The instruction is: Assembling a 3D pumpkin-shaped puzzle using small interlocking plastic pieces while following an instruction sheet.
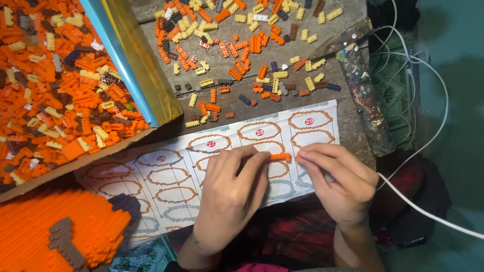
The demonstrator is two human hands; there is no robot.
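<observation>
My left hand and my right hand meet over a long paper instruction sheet printed with orange and grey oval rings. Between their fingertips they pinch a short strip of small orange bricks. Both hands rest on the sheet's right half. At the lower left lies a large orange brick-built model with a brown patch.
A cardboard box full of loose orange, yellow and brown bricks, with a blue and gold edge, stands at the left. Loose bricks are scattered on the grey table behind the sheet. A paint-spattered bar and white cables lie at the right.
</observation>
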